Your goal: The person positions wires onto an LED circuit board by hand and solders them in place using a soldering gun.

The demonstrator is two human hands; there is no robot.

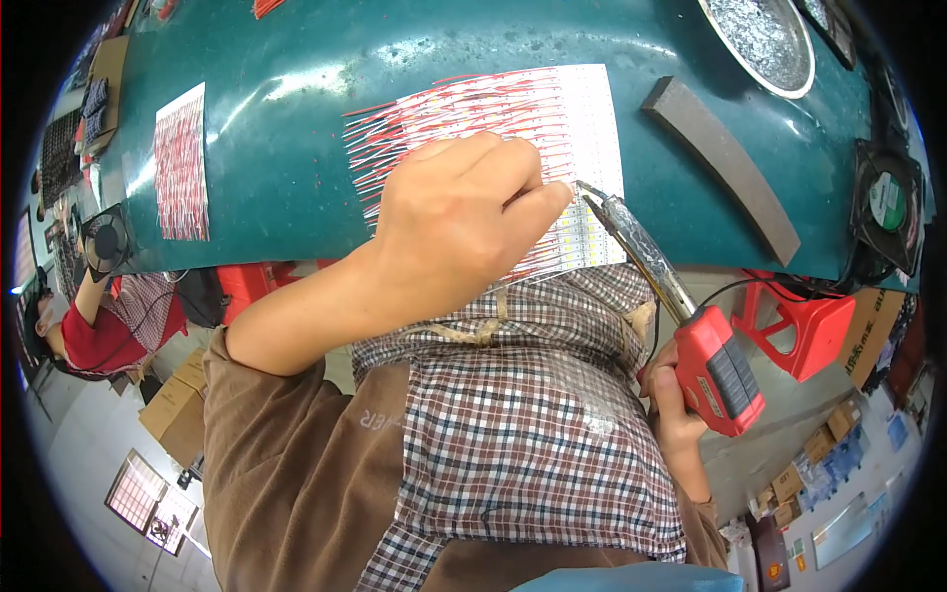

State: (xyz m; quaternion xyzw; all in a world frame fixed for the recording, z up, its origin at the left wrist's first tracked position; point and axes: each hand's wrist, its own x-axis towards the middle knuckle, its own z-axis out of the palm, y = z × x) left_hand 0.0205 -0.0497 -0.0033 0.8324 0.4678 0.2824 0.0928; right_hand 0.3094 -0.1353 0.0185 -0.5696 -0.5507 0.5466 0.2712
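Observation:
My left hand [459, 202] is closed in a pinch over a white circuit board sheet [594, 109]. What lies between its thumb and finger is hidden. Many thin red and white wires [377, 148] are attached in rows across the sheet, their loose ends pointing left. My right hand [675, 412] grips the red and black handle of a soldering gun [718, 370] below the table edge. Its long metal nose slants up to the left, and the thin tip is at the sheet, close beside my left fingertips.
A second wired sheet [182, 168] lies at the left of the green table [286, 128]. A curved dark bar [725, 168], a round metal-rimmed dish [760, 44] and a black fan [888, 205] are at the right. A red stool [804, 331] stands below; a co-worker [109, 331] sits at left.

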